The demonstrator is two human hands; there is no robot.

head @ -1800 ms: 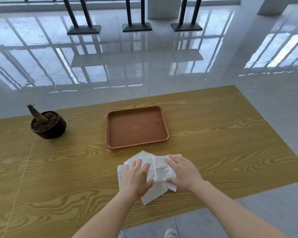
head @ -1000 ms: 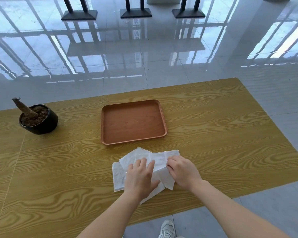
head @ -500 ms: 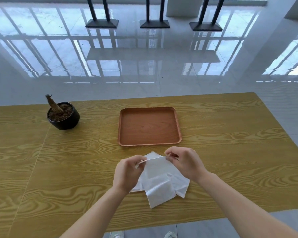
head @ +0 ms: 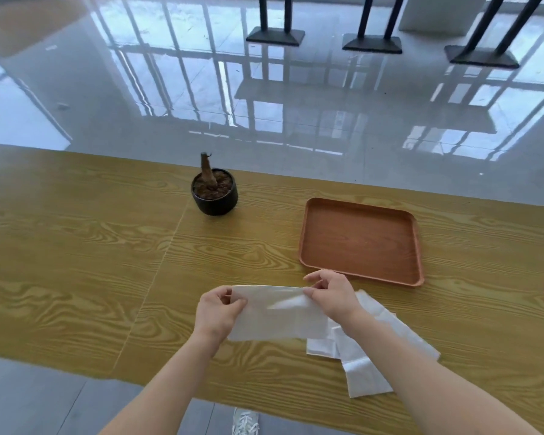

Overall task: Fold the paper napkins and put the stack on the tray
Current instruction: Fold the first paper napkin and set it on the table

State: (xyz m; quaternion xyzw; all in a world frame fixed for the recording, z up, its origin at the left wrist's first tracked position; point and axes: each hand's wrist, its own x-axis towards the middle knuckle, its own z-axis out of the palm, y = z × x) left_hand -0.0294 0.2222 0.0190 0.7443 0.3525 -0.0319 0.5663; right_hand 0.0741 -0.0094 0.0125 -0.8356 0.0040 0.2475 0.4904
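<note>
White napkin (head: pixel 280 312) is held up off the table (head: pixel 76 246), stretched flat between both hands. Left hand (head: pixel 218 312) pinches its upper left corner between thumb and curled fingers. Right hand (head: pixel 330 295) pinches the upper right corner in the same way, with the forefinger extended toward the tray (head: pixel 360 240). Lower edge of the napkin hangs level, above the table's near part.

Remaining napkins (head: pixel 368 350) lie in a loose, overlapping heap on the table, just right of the held one and partly under the right forearm. One sheet of the heap reaches toward the near table edge.

Tray, brown wood with a raised rim, sits on the table beyond the right hand, near it but apart. Nothing lies in it.

Pot (head: pixel 215 196), black, with soil and a bare stump, stands on the table left of the tray, well apart from the hands.

Shoe (head: pixel 245 422) shows on the grey floor (head: pixel 264 105) below the near table edge.
</note>
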